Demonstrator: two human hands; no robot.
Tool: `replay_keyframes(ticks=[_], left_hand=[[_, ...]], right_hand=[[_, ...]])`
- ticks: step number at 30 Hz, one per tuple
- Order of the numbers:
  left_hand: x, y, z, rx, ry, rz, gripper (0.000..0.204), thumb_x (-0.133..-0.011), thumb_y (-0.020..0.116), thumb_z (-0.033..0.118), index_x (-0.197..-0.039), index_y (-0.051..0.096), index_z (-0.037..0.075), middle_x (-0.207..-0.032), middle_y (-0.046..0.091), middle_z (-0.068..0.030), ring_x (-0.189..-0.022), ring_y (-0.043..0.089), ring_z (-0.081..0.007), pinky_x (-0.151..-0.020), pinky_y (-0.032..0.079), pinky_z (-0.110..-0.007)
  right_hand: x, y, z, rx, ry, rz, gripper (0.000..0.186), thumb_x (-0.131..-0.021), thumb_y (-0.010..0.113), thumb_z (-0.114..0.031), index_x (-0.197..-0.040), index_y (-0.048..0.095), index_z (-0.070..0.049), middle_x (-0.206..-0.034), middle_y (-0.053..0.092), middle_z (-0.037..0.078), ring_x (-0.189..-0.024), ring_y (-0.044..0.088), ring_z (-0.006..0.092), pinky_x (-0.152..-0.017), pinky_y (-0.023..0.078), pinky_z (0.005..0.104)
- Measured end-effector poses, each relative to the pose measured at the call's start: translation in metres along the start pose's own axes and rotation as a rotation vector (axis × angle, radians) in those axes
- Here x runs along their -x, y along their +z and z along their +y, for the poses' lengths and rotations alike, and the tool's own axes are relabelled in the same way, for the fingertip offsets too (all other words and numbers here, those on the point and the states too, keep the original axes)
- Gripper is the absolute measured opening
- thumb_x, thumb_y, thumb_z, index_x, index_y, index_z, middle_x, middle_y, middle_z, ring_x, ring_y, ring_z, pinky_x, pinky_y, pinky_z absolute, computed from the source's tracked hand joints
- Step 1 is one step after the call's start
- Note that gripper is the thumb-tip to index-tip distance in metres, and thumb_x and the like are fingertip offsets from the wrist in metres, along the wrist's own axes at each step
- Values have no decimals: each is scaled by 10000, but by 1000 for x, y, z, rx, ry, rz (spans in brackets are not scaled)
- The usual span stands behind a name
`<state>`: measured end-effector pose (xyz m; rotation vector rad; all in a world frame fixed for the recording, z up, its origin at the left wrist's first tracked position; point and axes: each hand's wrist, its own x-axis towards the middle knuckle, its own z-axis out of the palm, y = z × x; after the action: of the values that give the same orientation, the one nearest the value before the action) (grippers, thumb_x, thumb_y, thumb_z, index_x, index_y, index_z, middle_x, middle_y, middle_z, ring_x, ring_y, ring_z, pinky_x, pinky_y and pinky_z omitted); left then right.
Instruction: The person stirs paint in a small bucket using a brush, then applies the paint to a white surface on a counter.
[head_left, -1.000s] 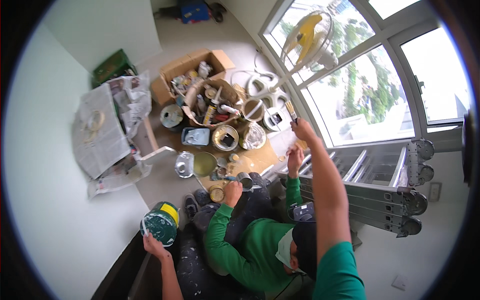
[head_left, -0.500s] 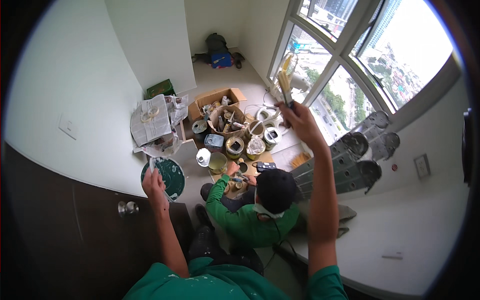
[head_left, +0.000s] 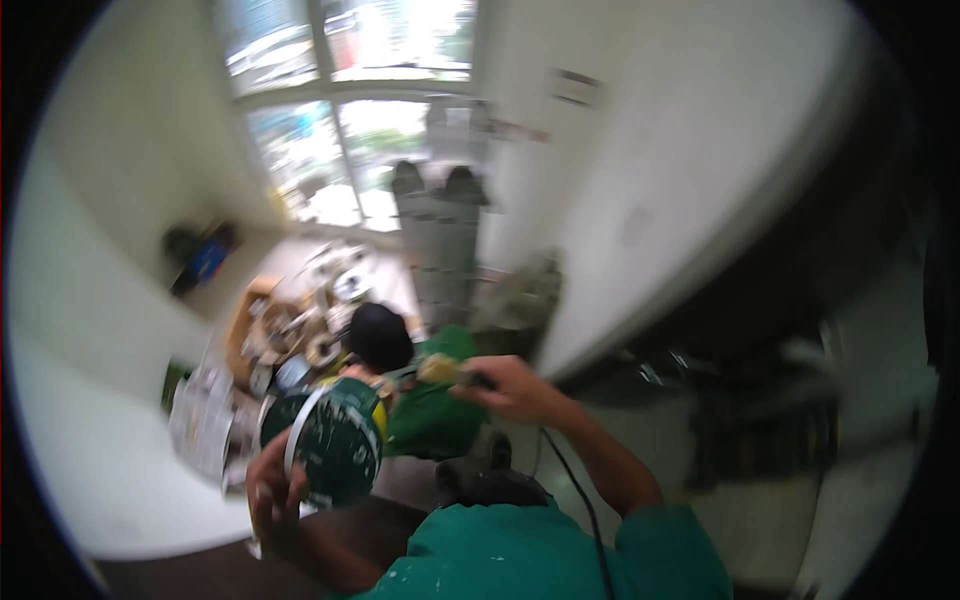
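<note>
A dark green, paint-smeared bucket (head_left: 345, 445) with a white handle and a yellow band hangs from my left hand (head_left: 275, 480), which is closed on it near my lower left. My right hand (head_left: 505, 392) grips a paintbrush by its dark handle; the pale bristles (head_left: 436, 368) point left, in front of the co-worker's green sleeve and back (head_left: 435, 428). The bucket is a little left of the brush. The whole view is smeared by motion.
Past the co-worker's black cap (head_left: 378, 338) lie assorted cans and a cardboard box (head_left: 255, 305). Newspapers (head_left: 200, 420) are at left, a folded ladder (head_left: 440, 250) by the window. A dark cord (head_left: 580, 500) hangs at my right; dark bulky things (head_left: 750, 440) stand beyond it.
My view has swung rightward, so the window now sits at upper centre. My right hand has lowered with the brush, now closer to the bucket in my left hand.
</note>
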<state>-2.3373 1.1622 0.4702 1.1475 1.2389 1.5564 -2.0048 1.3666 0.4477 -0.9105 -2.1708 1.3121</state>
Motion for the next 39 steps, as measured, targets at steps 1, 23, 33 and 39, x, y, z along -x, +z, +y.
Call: replay_keyframes(ticks=[1, 23, 33, 39], left_hand=[[-11, 20, -1, -47, 35, -68, 990, -920, 568, 707, -1334, 529, -192, -840, 646, -106, -536, 442, -38, -508, 330, -186], [46, 690, -42, 53, -377, -1698, 786, -955, 671, 571, -1369, 543, -84, -1081, 651, -146, -587, 508, -76, -501, 363, -208], [136, 1040, -181, 660, -752, -1457, 525, -1088, 468, 414, -1373, 487, -27, -1299, 600, -164, -1183, 599, -250, -1014, 479, -385], [296, 1133, -295, 591, -1801, -1629, 601, -1044, 426, 461, -1477, 476, 48, -1407, 593, -184, -1236, 612, -356, -1073, 471, -529]], right_hand=[[21, -3, 0, 12, -80, 53, 304, -980, 717, -304, -1011, 656, -8, -853, 651, 142, -775, 627, 239, -718, 496, 391], [550, -215, 40, 39, 282, 1096, 266, -774, 764, -160, -923, 620, 6, -757, 672, 178, -777, 689, 378, -689, 509, 478], [759, -319, 35, 337, 372, 1598, 174, -798, 761, -54, -856, 601, -19, -677, 598, 159, -670, 612, 377, -602, 439, 438], [871, -378, 11, 449, 534, 1777, 193, -782, 773, -77, -864, 620, 6, -736, 630, 202, -729, 635, 423, -645, 478, 452]])
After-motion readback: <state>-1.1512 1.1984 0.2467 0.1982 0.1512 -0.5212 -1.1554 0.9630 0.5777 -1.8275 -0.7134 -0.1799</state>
